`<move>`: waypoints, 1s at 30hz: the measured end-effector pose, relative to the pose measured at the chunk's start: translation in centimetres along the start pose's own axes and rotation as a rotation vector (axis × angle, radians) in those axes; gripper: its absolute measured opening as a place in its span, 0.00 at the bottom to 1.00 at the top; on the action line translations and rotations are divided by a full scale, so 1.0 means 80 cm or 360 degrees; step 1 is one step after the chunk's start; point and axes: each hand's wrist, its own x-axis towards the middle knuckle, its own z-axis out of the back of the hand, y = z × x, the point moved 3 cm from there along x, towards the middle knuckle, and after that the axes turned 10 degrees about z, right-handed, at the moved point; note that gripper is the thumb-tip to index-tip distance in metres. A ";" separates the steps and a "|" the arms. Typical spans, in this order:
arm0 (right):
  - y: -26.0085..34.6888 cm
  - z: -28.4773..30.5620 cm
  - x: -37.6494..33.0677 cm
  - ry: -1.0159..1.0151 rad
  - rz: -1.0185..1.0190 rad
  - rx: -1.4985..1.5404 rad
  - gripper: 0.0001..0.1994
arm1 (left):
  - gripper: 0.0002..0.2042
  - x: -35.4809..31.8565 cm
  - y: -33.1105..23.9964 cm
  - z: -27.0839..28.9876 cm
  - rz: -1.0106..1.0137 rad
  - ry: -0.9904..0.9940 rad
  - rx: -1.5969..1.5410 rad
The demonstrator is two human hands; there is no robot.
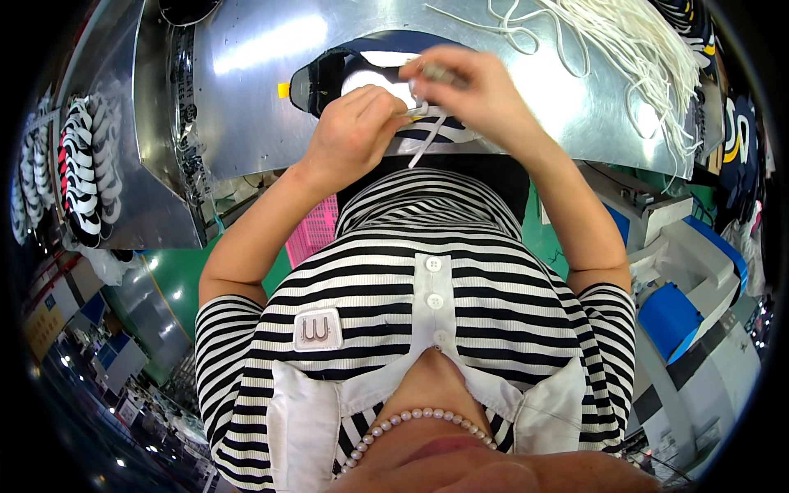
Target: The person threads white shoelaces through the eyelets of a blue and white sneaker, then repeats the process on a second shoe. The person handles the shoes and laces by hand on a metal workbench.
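Hands, two: left hand [355,131], right hand [468,86] pinching one white lace [427,148] over one dark shoe [329,78].

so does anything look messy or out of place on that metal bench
Mostly the white laces: a loose tangled heap at the far right of the metal bench, with some strands trailing over its edge. Both hands, left and right, work a white lace end at a dark shoe upper. Nothing looks damaged or spilled.

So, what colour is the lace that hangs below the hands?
White lace, seen in the head view.
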 end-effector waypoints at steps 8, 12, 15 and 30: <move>-0.001 0.012 0.017 -0.0274 -0.0211 0.0270 0.09 | 0.33 0.007 0.006 0.011 0.0623 0.0127 -0.0290; -0.014 -0.004 0.017 -0.0215 -0.0270 0.0360 0.06 | 0.32 0.018 0.012 0.009 0.1090 -0.0030 -0.0579; -0.016 -0.005 0.025 -0.0179 -0.0235 0.0201 0.08 | 0.24 0.025 0.013 0.002 0.1151 -0.0199 -0.0269; 0.017 0.001 -0.017 -0.0038 0.0038 -0.0624 0.09 | 0.20 0.012 0.014 -0.013 0.0975 -0.0481 -0.0284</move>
